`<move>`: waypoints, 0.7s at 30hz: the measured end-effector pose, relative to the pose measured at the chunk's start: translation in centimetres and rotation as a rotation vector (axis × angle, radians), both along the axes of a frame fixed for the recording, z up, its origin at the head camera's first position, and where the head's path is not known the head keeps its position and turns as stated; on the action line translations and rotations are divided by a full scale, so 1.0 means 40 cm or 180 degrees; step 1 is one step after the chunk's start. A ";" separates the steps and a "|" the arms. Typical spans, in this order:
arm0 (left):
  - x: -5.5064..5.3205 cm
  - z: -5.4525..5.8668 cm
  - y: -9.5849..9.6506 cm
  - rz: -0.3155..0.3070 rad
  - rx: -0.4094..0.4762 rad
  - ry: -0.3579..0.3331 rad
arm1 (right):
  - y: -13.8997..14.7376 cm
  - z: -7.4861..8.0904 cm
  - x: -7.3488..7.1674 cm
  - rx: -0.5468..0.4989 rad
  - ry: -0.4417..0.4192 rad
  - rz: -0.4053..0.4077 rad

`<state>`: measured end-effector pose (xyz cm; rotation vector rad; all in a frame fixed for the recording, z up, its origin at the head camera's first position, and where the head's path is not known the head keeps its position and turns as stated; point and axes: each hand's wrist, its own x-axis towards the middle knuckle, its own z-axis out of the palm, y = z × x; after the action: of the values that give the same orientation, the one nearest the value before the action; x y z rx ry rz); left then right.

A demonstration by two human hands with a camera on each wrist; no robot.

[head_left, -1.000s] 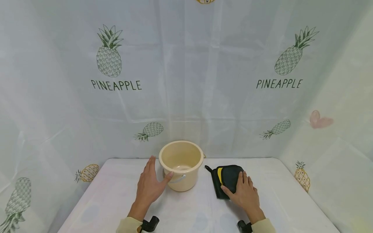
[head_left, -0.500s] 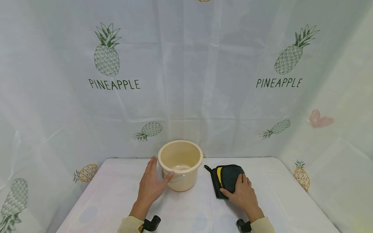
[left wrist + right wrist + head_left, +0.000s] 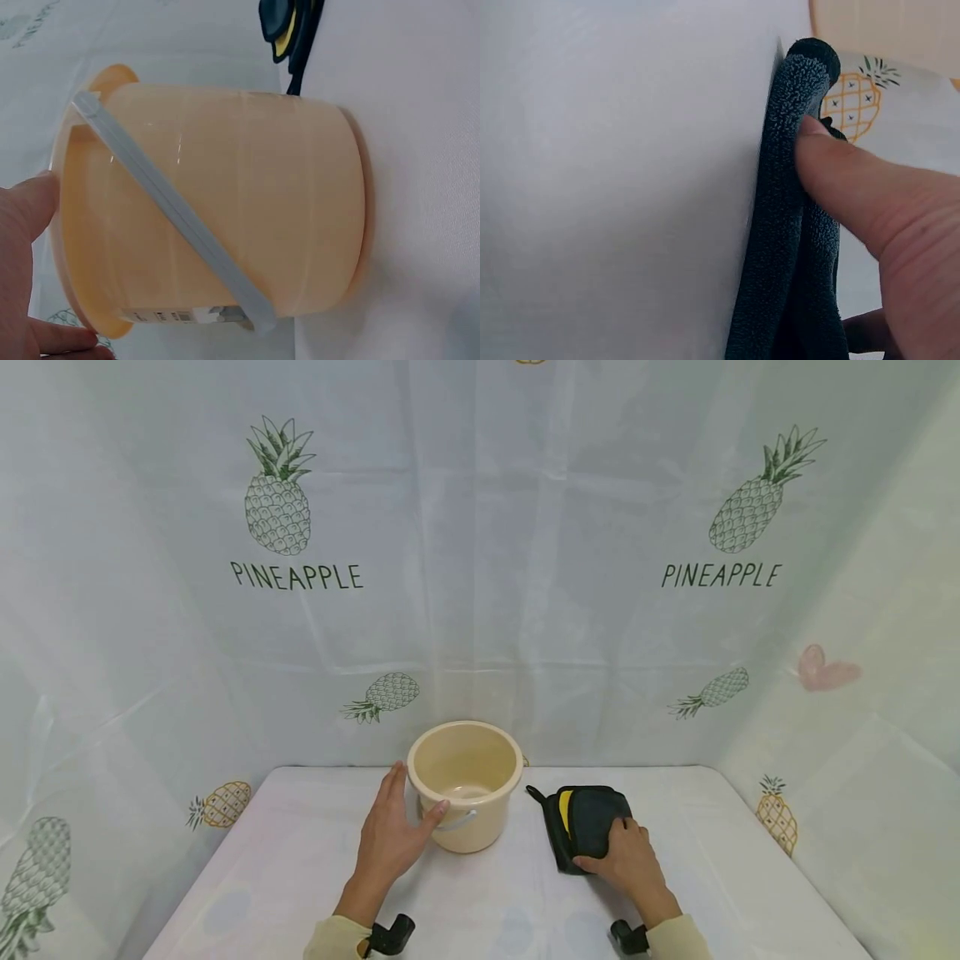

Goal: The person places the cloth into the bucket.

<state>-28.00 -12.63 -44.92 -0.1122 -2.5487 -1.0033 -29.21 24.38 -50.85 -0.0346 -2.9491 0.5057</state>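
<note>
A cream plastic bucket [image 3: 491, 822] with a pale grey handle [image 3: 176, 210] stands upright on the table. My left hand [image 3: 390, 839] is at its left side. The thumb touches the rim and the other fingers extend along the outside, nearly straight. To the right lies a dark, thick cloth piece with a yellow strip and a hanging loop, like a pot holder [image 3: 588, 818]. My right hand [image 3: 636, 864] holds its lower right corner, fingers bent over the top and thumb on the near edge. Up close, the right wrist view shows the thumb pressing a fuzzy terry edge [image 3: 780, 180].
A white cloth covers the table [image 3: 480, 918]. Behind it hangs a pale curtain [image 3: 480, 568] printed with pineapples, and more of it closes off both sides. The bucket stands close to the table's back edge.
My right fingers have bent inward and slid toward the near right corner of the pot holder. My left hand has edged slightly closer to the bucket. The bucket stays put.
</note>
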 end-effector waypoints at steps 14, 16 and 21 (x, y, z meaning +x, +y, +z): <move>0.003 0.010 0.004 -0.0025 0.0061 0.0029 | -0.006 0.025 -0.006 0.0092 0.0047 -0.0010; 0.003 0.011 0.004 -0.0045 0.0087 0.0024 | -0.007 0.026 -0.008 0.0080 0.0040 -0.0029; 0.001 0.010 0.004 -0.0101 0.0112 0.0032 | -0.010 0.025 -0.007 -0.0001 0.0066 -0.0094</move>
<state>-27.98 -12.46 -44.51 -0.1479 -2.5263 -1.0565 -29.50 23.98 -49.84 -0.0724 -2.9238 0.4992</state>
